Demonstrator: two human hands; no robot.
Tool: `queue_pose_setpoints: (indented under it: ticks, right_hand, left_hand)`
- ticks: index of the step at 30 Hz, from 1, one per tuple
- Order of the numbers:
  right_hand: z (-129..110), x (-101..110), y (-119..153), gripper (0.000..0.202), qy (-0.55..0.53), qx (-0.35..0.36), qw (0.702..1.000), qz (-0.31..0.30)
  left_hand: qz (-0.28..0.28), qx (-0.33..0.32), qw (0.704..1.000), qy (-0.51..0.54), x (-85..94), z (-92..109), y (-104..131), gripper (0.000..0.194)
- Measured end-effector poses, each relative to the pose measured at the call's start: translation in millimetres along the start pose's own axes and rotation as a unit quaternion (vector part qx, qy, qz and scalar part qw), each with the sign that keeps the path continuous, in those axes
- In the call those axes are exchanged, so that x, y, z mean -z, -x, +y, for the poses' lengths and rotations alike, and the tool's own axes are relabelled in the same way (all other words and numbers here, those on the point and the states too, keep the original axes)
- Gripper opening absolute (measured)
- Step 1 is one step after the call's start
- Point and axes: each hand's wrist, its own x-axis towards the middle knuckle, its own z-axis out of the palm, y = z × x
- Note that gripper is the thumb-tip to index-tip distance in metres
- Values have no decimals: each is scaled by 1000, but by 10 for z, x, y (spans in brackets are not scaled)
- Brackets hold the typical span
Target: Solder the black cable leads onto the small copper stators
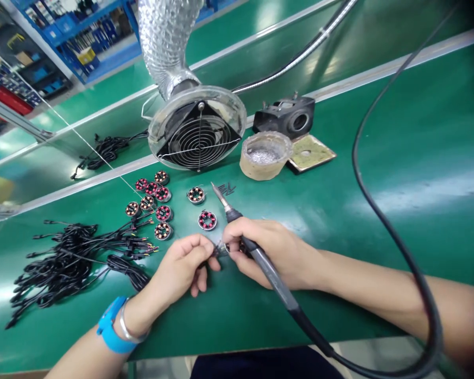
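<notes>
My right hand (274,252) is closed around a soldering iron (266,266), its metal tip pointing up and away to the left. The thumb and fingers of the same hand also pinch the edge of a small part (222,249), mostly hidden between my hands. My left hand (189,260) pinches at the other side of that part, where thin dark strands seem to show. Just beyond lie a motor stator with red windings (207,220) and one with copper windings (196,195). Short black tubing pieces (226,189) lie behind the iron's tip.
More stators (163,213) cluster left of centre, beside a heap of black cables (75,258). A fume extractor (199,137) stands at the back. Right of it are a solder-filled bowl (265,158), a yellow sponge tray (312,152) and a black iron stand (286,117). The iron's cord (379,221) loops on the right.
</notes>
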Motion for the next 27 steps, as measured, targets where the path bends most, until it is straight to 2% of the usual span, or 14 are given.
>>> queue_pose_setpoints:
  ticks: [7,14,18,23,25,27]
  right_hand:
    - [-16,51,41,27,-18,-9,1000,-15]
    - [-19,36,80,28,-14,11,999,-30]
    - [-16,17,86,31,19,18,1000,-8]
    - [-32,-25,68,28,-3,23,1000,-14]
    - [-58,-46,76,26,4,13,1000,-9]
    - [-91,-73,96,25,25,-7,1000,-6]
  left_hand:
    - [13,26,991,-130,49,13,41,24]
    - [6,-55,990,-131,4,-1,49,23]
    - [16,-81,984,-158,-15,-15,49,23]
    - [42,-124,972,-196,-33,-46,60,21]
    - [46,-122,975,-182,-61,-60,112,20]
    - [24,-108,985,-135,-110,-70,211,22]
